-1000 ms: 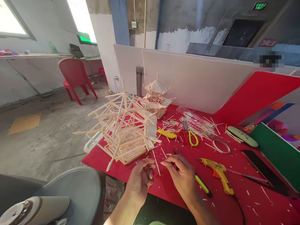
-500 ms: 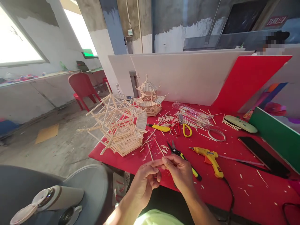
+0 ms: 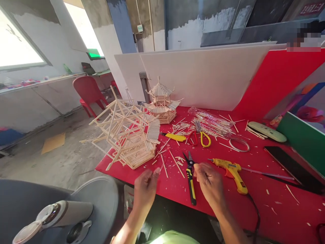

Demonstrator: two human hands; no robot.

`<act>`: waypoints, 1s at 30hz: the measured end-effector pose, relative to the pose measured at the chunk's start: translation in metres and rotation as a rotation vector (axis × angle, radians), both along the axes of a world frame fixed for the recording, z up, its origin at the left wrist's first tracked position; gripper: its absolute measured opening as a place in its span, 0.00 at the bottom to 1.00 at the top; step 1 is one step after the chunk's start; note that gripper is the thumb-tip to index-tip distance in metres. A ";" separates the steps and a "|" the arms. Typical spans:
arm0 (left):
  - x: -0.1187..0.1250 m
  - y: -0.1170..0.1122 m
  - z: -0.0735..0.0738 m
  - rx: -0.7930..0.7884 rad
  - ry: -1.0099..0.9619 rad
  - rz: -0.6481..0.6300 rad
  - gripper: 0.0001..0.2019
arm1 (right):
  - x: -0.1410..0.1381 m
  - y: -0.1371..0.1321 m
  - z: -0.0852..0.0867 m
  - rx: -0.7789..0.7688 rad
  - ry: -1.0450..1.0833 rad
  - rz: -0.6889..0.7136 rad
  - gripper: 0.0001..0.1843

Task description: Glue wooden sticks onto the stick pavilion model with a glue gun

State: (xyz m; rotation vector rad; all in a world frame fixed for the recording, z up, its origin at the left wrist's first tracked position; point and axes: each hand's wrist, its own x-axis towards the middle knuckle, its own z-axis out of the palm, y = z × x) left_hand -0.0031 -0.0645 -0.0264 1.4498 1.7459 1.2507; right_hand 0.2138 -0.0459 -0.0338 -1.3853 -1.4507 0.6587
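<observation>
My left hand (image 3: pixel 146 186) is closed, with the thumb up against the curled fingers, just off the table's front edge. Anything inside it is too small or hidden to make out. My right hand (image 3: pixel 209 179) is closed in a pinch beside the yellow-and-black shears (image 3: pixel 191 183). Whether it grips their second handle or only covers it, I cannot tell. The shears lie with blades apart, pointing away from me. Beyond my left hand stands an unfinished pavilion model (image 3: pixel 134 149) of thin wooden sticks. A smaller roofed pavilion model (image 3: pixel 162 98) stands behind it.
On the red table (image 3: pixel 167 186) lie a yellow glue gun (image 3: pixel 233 173), a utility knife (image 3: pixel 175 137), scissors (image 3: pixel 204 137), bagged sticks (image 3: pixel 212 123) and a phone (image 3: pixel 291 166). An open-lidded bottle (image 3: pixel 68 213) rests on a grey stool (image 3: pixel 106 200). White boards (image 3: pixel 198 78) stand behind.
My hands have come apart: the left moved left and down, the right moved right. The shears' left handle now shows, and the right one is covered. The view has shifted slightly.
</observation>
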 end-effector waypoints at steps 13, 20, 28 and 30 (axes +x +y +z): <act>0.003 0.041 -0.017 0.031 0.160 -0.275 0.12 | 0.007 0.029 0.003 -0.151 -0.195 -0.064 0.20; 0.033 0.063 -0.019 0.086 0.374 -0.402 0.11 | 0.004 0.039 0.001 -0.164 -0.657 0.018 0.10; 0.059 0.093 -0.017 -0.110 0.743 -0.508 0.11 | -0.021 0.061 -0.002 -0.191 -0.902 0.067 0.08; 0.060 0.096 -0.017 -0.116 0.745 -0.506 0.11 | -0.024 0.065 -0.002 -0.193 -0.933 0.083 0.07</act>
